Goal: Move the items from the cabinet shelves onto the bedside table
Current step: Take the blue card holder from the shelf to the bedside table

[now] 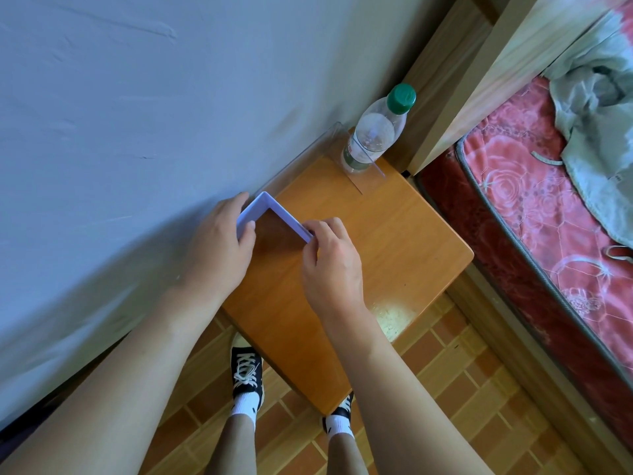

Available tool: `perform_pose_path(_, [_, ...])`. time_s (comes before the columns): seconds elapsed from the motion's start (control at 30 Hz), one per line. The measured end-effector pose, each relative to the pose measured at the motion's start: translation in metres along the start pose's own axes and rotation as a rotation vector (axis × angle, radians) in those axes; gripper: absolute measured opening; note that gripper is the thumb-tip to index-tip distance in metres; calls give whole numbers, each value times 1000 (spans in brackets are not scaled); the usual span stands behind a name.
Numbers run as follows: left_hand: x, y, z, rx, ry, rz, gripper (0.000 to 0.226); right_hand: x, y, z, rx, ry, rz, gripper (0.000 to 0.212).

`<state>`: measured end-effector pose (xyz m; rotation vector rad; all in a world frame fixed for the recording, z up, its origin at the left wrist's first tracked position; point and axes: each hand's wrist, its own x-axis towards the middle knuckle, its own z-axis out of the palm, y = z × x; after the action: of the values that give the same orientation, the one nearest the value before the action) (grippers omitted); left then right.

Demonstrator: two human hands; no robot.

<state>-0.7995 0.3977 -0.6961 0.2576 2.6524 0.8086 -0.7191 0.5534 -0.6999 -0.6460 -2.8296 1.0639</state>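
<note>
My left hand gripped the left side of a pale lavender frame, thumb over its front edge, while my right hand pinched the far end of its right arm between thumb and fingertips. The frame sat on the bench near the wall-side edge, toward the back-left corner, its open corner pointing away from me. I judged it a light, stiff plastic piece, thin in section and likely smooth, so a two-sided grip along the arms suited it better than a pinch at the corner. A water bottle with a green cap stood at the bench's far corner, behind a clear acrylic stand that ran along the wall edge. My hands hid the frame's near ends, so I could not tell whether it was a closed rectangle or an open bracket, nor whether it rested fully on the bench. The cabinet was out of view.
</note>
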Motion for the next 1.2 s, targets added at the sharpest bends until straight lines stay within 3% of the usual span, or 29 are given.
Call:
perform_pose_path(0.5, [8, 5, -2, -20, -6, 15, 41, 0, 2, -1, 28, -18, 7, 28])
perform_pose_path(0.87, [2, 9, -5, -20, -19, -37, 49, 2, 1, -14, 19, -66, 7, 33])
perform_pose_path(1.2, [-17, 16, -25, -111, 155, -106, 41, -11, 12, -43, -18, -95, -12, 36])
